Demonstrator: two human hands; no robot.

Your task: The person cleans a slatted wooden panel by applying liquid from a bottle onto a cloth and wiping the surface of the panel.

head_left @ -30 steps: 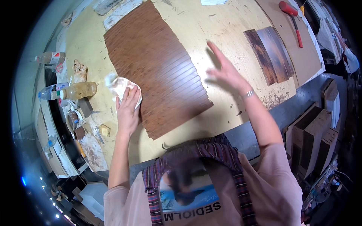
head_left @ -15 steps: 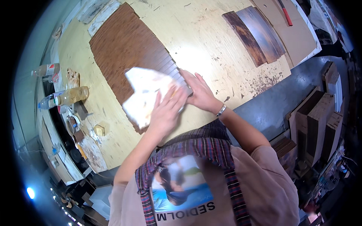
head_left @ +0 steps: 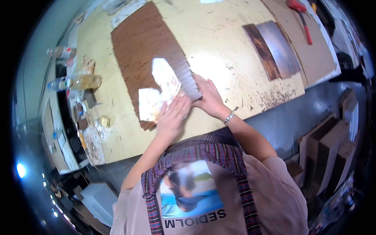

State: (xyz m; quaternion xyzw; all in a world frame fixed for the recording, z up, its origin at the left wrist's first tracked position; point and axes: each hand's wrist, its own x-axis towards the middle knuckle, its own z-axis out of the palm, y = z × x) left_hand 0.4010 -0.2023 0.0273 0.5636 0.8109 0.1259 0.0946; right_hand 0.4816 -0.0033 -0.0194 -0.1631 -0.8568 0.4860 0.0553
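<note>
A long brown wooden panel of many narrow strips [head_left: 143,51] lies slantwise on the pale work table, its nearer right part catching the light. On its near end, a crumpled, stained white cloth [head_left: 166,76] is bunched under my left hand [head_left: 174,115], whose fingers press down on it. My right hand [head_left: 209,98], with a bracelet at the wrist, rests against the panel's right edge at the near corner. Its fingers are stretched out along that edge, and some fingertips are hidden.
Dark and glossy boards [head_left: 276,51] lie at the right of the table [head_left: 219,43], beside a red mallet [head_left: 303,23] on cardboard. Plastic bottles [head_left: 87,82] and a small yellowish block [head_left: 105,121] sit at the left. Wooden pieces [head_left: 329,145] are stacked beyond the right edge.
The view has shifted, so the table appears turned and the mallet's head now shows. The cloth has changed shape, two flaps standing apart, as my left hand moves it. My right hand stays at the edge.
</note>
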